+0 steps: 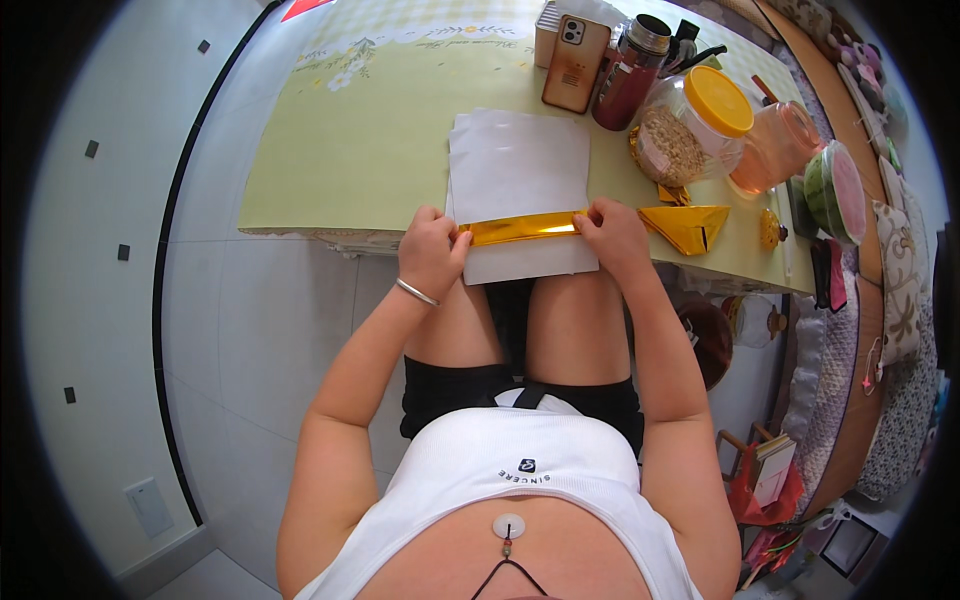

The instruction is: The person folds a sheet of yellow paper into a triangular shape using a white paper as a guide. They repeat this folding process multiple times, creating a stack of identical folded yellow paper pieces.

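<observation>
A shiny gold paper strip [522, 229] is stretched flat between my two hands, over white paper sheets [520, 160] at the table's near edge. My left hand [434, 250] pinches its left end. The right end is pinched between thumb and fingers of my right hand [613, 238]. The lower part of the white paper sticks out past the table edge above my lap. Just right of my right hand lies a folded gold paper piece [686, 228], with a small gold folded piece [772, 229] farther right.
Along the back right of the green tablecloth [370, 150] stand a phone [575, 62], a dark red thermos [630, 75], a yellow-lidded jar [690, 125] of grain-like bits and a pinkish clear container [775, 150]. A watermelon-patterned cushion [833, 193] is at the right edge.
</observation>
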Tool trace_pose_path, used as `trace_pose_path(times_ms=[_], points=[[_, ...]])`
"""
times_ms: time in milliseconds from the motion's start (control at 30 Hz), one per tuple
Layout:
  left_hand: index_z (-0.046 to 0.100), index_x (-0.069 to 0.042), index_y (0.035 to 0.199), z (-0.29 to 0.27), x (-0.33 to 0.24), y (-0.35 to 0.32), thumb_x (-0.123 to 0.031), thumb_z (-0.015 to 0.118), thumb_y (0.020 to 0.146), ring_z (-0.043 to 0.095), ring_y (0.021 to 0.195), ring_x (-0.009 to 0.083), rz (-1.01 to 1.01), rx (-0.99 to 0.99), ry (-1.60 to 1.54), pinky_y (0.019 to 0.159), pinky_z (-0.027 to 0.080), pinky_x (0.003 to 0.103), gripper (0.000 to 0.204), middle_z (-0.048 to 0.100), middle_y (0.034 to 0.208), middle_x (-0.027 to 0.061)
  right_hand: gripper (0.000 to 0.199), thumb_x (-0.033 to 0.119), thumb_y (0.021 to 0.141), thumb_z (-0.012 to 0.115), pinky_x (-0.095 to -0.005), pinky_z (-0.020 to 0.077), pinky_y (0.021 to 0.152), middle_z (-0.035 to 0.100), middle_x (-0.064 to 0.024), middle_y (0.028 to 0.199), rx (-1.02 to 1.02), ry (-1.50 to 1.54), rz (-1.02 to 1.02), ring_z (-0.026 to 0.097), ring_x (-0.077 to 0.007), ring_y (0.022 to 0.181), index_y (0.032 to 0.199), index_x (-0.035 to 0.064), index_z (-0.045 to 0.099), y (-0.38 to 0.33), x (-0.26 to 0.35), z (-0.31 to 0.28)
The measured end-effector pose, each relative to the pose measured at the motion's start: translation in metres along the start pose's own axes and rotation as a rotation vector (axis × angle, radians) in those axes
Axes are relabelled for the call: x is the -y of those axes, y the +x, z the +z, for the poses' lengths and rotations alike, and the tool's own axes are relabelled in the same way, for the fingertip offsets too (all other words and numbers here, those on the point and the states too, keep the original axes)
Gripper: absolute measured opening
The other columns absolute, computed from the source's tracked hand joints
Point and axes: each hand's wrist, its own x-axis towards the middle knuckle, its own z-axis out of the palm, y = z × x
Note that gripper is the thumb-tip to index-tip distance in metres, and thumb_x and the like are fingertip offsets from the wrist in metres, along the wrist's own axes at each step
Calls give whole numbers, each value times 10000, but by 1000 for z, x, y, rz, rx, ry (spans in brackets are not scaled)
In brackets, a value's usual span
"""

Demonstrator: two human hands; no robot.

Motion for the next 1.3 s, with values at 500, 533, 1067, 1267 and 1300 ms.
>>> trace_pose_path(times_ms=[500,533,1067,1267,1300], points=[[513,-304,1435,0,-11,26,-179,552,910,315,1484,213,895,233,686,1228,68,567,541,454,1525,-93,466,286,861,685,-467,394,1046,587,-143,1306,-323,-530,-520,527,-317,1250,1240,33,589,-7,-2,25],[496,-303,1450,0,-10,26,-181,549,911,312,1485,213,892,232,686,1225,75,569,555,440,1537,-90,555,303,873,674,-470,349,1124,544,-146,1409,-354,-621,-694,474,-312,1349,1338,25,551,-5,-7,37],[459,-34,1454,-16,30,-18,-203,519,936,341,1469,276,583,258,713,1188,183,579,548,395,1565,126,422,110,881,568,-484,383,1119,594,-183,1359,-110,-605,-723,553,-320,1284,1278,-28,602,-24,-19,14],[679,49,1104,-8,-17,-9,-230,698,740,467,1330,388,527,26,507,1099,349,512,459,617,1247,217,402,98,858,552,-506,416,1086,624,-208,1301,-76,-663,-783,602,-338,1204,1230,-37,624,-15,-19,8],[685,37,1039,-5,-21,-5,-227,701,723,490,1277,387,526,38,504,1072,368,503,412,620,1184,211,387,100,858,553,-505,417,1086,633,-202,1288,-92,-643,-789,606,-332,1199,1214,-31,633,-14,-19,8]])
